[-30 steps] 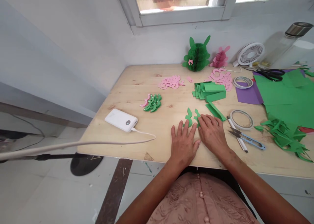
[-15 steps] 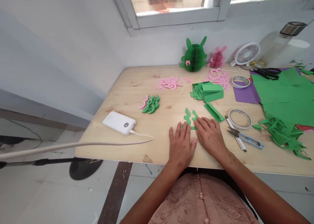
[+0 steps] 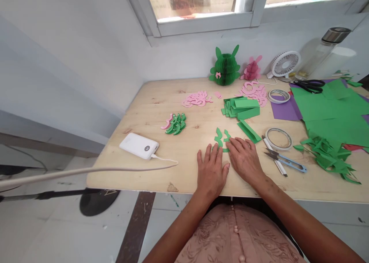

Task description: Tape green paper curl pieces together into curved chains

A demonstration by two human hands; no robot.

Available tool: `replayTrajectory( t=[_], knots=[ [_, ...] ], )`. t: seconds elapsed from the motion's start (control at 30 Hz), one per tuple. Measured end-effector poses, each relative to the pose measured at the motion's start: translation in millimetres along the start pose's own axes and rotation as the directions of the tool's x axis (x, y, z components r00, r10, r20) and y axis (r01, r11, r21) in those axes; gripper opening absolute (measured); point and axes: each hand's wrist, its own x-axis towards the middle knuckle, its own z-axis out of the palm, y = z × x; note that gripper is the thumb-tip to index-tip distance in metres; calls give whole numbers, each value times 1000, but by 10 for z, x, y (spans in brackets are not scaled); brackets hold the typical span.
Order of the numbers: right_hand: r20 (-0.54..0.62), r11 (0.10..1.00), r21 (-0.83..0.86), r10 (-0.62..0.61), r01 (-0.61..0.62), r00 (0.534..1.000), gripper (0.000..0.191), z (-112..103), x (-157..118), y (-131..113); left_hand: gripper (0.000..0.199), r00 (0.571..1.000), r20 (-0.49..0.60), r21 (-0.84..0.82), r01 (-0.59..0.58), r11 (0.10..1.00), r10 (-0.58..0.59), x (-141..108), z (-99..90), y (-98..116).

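My left hand (image 3: 211,172) lies flat on the table near its front edge, fingers spread, the tips at the lower edge of a curved green paper cutout (image 3: 218,137). Beside it my right hand (image 3: 245,158) also rests flat, palm down. Its fingertips touch a second green paper cutout (image 3: 226,134) and partly cover it. A strip of green paper (image 3: 225,150) shows between the two hands. Just beyond the right hand lies a folded green paper strip (image 3: 249,131). Thread snips (image 3: 286,160) with blue handles and a white pen (image 3: 275,156) lie to its right.
A white power bank (image 3: 139,145) with a cable lies left. Behind are stacked green cutouts (image 3: 175,124), pink cutouts (image 3: 197,98) and folded green strips (image 3: 242,108). Tape rolls (image 3: 278,139), green scraps (image 3: 331,158), black scissors (image 3: 309,86), a fan (image 3: 286,63) and paper figures (image 3: 225,69) stand or lie right and back.
The whole view has shifted slightly, so things on the table appear a little further left. Both hands stay flat over the green cutouts, with no clear movement of their own.
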Motion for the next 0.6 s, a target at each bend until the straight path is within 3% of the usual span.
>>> replayTrajectory(
  t=[0.27, 0.6],
  knots=[
    [-39, 1000, 22, 1, 0, 999, 31, -73, -21, 0, 46, 1000, -3, -45, 13, 999, -13, -10, -23, -16],
    [-11, 995, 100, -16, 17, 1000, 31, -194, -356, -193, 40, 995, -76, -102, 57, 993, -65, -39, -11, -45]
  ],
)
